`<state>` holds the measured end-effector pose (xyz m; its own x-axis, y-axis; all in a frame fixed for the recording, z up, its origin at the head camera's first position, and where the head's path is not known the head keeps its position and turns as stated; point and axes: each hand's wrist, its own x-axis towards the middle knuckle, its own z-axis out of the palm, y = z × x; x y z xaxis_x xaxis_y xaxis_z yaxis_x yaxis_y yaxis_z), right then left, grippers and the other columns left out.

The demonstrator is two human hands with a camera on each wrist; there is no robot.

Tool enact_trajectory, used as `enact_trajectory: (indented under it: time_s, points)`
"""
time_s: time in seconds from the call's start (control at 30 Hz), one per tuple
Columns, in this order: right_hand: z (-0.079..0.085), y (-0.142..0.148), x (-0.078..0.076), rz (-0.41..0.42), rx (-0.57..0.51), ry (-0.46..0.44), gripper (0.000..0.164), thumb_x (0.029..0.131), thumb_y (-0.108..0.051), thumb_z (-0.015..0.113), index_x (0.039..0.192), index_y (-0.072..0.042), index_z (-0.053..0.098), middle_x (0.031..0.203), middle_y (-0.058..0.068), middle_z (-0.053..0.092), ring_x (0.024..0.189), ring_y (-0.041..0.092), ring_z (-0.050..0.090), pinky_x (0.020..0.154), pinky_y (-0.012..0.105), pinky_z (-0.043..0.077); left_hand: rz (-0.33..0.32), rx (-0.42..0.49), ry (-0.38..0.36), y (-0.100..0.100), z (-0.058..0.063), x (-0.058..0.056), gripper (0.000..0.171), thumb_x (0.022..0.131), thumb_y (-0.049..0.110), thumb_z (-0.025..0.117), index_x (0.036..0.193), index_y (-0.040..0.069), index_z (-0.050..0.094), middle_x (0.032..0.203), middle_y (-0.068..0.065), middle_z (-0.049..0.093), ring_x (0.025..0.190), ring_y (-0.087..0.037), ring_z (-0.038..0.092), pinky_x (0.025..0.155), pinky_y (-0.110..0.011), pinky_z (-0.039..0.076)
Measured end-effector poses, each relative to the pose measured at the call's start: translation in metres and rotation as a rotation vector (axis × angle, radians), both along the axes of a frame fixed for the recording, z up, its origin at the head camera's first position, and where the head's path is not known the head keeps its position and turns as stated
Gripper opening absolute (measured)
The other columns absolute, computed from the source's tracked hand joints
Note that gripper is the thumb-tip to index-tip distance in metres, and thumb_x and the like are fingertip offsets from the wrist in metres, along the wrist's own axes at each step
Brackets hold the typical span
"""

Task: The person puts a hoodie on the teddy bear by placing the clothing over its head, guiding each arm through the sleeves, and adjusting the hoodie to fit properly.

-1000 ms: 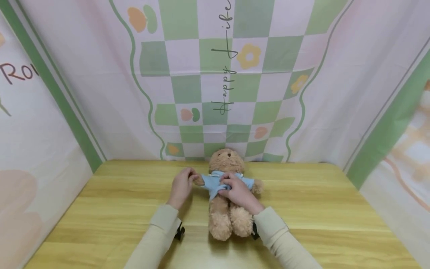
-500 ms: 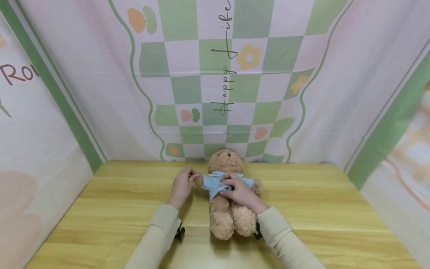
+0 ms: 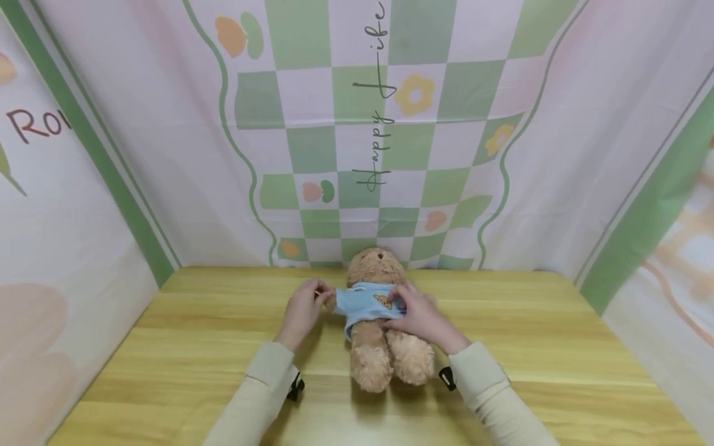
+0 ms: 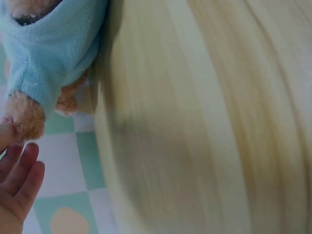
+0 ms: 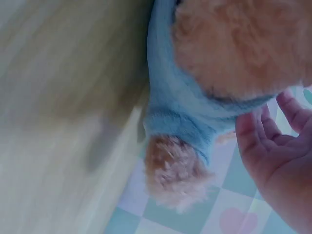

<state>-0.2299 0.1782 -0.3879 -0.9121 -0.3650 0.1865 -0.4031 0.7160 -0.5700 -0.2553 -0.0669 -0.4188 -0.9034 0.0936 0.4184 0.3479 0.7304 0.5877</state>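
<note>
A light brown teddy bear (image 3: 369, 365) in a light blue shirt (image 3: 357, 302) lies on its back on the table, head toward the patterned backdrop. My left hand (image 3: 303, 313) pinches the tip of the bear's paw (image 4: 25, 117) on the left, fingers close together. My right hand (image 3: 424, 317) lies on the right side of the shirt, fingers lightly curved on its front, with the thumb apart near the hem. A bear print (image 3: 383, 301) shows beside those fingers. In the right wrist view, the other paw (image 5: 175, 173) pokes freely from its sleeve.
The wood-grain table (image 3: 184, 371) spreads out on both sides of the bear. A checkered fabric backdrop (image 3: 312, 145) rises behind the back edge. Fabric side walls (image 3: 61, 248) stand to the left and right.
My right hand has moved right across the shirt, uncovering the bear print, and the front fabric lies flatter. The bear's legs have shifted slightly right. My left hand keeps hold of the paw.
</note>
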Motion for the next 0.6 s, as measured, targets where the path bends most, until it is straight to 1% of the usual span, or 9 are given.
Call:
enact_trajectory:
  time_s: [0.03,0.1,0.2,0.27,0.3,0.37,0.43,0.53,0.6]
  points:
    - [0.001,0.002,0.0,0.005,0.001,-0.022,0.029,0.079,-0.016,0.077,0.1,-0.007,0.058,0.094,0.009,0.052,0.081,0.017,0.052,0.067,0.028,0.045,-0.003,-0.039,0.029,0.001,0.002,0.001,0.013,0.091,0.019,0.064,0.095,0.007,0.065,0.094,-0.009,0.066,0.085,-0.021,0.064,0.073,-0.031,0.055]
    - [0.003,0.004,0.0,0.011,0.001,-0.027,0.021,0.083,-0.012,0.071,0.102,-0.007,0.063,0.098,0.009,0.056,0.085,0.02,0.057,0.07,0.031,0.049,-0.049,-0.148,0.125,0.005,0.004,0.004,0.018,0.091,0.023,0.064,0.099,0.007,0.066,0.098,-0.008,0.065,0.09,-0.021,0.063,0.078,-0.033,0.055]
    - [0.003,0.006,0.0,0.011,-0.013,-0.021,0.019,0.089,-0.008,0.061,0.106,-0.005,0.068,0.107,0.011,0.06,0.091,0.023,0.061,0.074,0.035,0.052,-0.181,-0.333,0.346,0.011,0.009,0.01,0.024,0.088,0.03,0.068,0.1,0.009,0.066,0.098,-0.005,0.065,0.091,-0.019,0.063,0.083,-0.031,0.054]
    - [0.002,0.006,0.0,0.023,-0.015,0.022,0.02,0.091,-0.009,0.06,0.108,-0.005,0.07,0.11,0.011,0.062,0.093,0.023,0.062,0.077,0.036,0.053,-0.275,-0.435,0.445,0.015,0.01,0.015,0.03,0.085,0.037,0.07,0.1,0.011,0.066,0.097,-0.002,0.065,0.088,-0.015,0.063,0.083,-0.029,0.054]
    - [0.001,0.006,0.0,0.029,-0.012,0.045,0.02,0.092,-0.01,0.06,0.108,-0.005,0.071,0.109,0.011,0.062,0.092,0.022,0.062,0.077,0.035,0.053,-0.303,-0.474,0.477,0.017,0.011,0.017,0.032,0.084,0.038,0.071,0.1,0.012,0.066,0.096,-0.001,0.066,0.086,-0.014,0.064,0.081,-0.028,0.054]
    - [-0.001,0.006,0.0,0.043,-0.019,0.081,0.02,0.092,-0.011,0.062,0.108,-0.005,0.072,0.107,0.01,0.062,0.089,0.02,0.062,0.075,0.032,0.053,-0.325,-0.525,0.495,0.021,0.011,0.02,0.032,0.082,0.039,0.073,0.101,0.014,0.064,0.094,0.001,0.065,0.082,-0.01,0.063,0.075,-0.024,0.054]
    - [-0.002,0.005,0.002,0.032,-0.02,0.121,0.019,0.09,-0.011,0.064,0.106,-0.006,0.073,0.101,0.009,0.063,0.084,0.017,0.061,0.072,0.028,0.052,-0.328,-0.56,0.479,0.023,0.01,0.023,0.028,0.085,0.033,0.071,0.103,0.014,0.062,0.094,0.002,0.066,0.079,-0.008,0.063,0.07,-0.022,0.054]
    - [-0.004,0.004,0.005,-0.034,-0.005,0.195,0.015,0.086,-0.013,0.07,0.099,-0.009,0.075,0.091,0.004,0.065,0.075,0.014,0.059,0.066,0.026,0.05,-0.342,-0.561,0.436,0.024,0.007,0.025,0.018,0.09,0.021,0.066,0.106,0.013,0.06,0.096,0.002,0.066,0.076,-0.008,0.063,0.065,-0.019,0.053]
    - [-0.005,0.004,0.007,-0.094,-0.005,0.234,0.011,0.082,-0.015,0.074,0.092,-0.011,0.074,0.085,0.001,0.067,0.073,0.013,0.06,0.066,0.027,0.05,-0.352,-0.548,0.415,0.024,0.006,0.026,0.018,0.092,0.015,0.063,0.109,0.012,0.06,0.101,0.001,0.067,0.078,-0.009,0.065,0.066,-0.019,0.054]
